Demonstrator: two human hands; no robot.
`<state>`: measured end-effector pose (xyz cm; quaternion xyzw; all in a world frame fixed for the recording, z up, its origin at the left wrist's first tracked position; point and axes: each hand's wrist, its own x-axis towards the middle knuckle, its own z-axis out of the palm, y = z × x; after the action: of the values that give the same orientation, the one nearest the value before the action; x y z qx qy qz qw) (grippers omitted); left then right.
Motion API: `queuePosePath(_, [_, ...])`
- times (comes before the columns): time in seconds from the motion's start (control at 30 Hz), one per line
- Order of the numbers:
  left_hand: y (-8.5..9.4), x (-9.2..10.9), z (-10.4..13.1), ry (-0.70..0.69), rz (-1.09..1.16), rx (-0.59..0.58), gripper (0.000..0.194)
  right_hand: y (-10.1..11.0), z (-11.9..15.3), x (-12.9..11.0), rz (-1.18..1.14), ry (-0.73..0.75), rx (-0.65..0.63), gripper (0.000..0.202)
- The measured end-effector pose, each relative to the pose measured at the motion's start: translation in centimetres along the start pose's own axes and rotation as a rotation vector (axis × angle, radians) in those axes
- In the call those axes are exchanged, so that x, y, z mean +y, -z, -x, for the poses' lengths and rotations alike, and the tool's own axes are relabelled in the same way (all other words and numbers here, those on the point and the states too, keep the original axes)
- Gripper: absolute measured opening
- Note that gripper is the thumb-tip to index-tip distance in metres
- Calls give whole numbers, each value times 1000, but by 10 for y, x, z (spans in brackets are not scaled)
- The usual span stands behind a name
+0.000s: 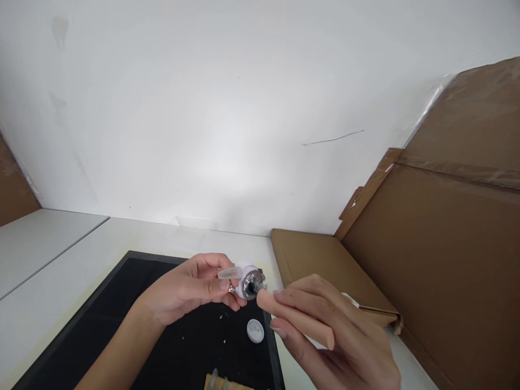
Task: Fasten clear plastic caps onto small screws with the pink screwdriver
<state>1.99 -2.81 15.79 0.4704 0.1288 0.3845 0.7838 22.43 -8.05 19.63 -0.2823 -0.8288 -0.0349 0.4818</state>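
Note:
My left hand (203, 284) is closed around a small round white jar (242, 268), tilted so its shiny, silvery mouth faces right. A translucent, elongated piece (229, 272) lies above my left thumb, with small glittering bits near the thumb tip. My right hand (329, 325) grips a thick peach-coloured stick (298, 319) between thumb and fingers. Its near end slants down to the right, and its far end is at the jar's mouth. Something greyish shows between stick and jar, too small to make out. Below them a round white lid (255, 331) rests on the black mat (179, 346).
Tiny pale specks dot the mat. At the bottom edge is a yellowish-tan block (231, 384) with translucent pieces on it. A flat cardboard box (312, 254) lies behind my right hand, and a tall cardboard panel (447, 260) stands at right. A white wall (223, 108) closes off the back.

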Motion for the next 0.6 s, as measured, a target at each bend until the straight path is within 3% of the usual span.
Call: queuePosePath(0.6, [0, -1, 1, -22, 39, -24, 12, 1, 4, 3, -80, -52, -40, 23])
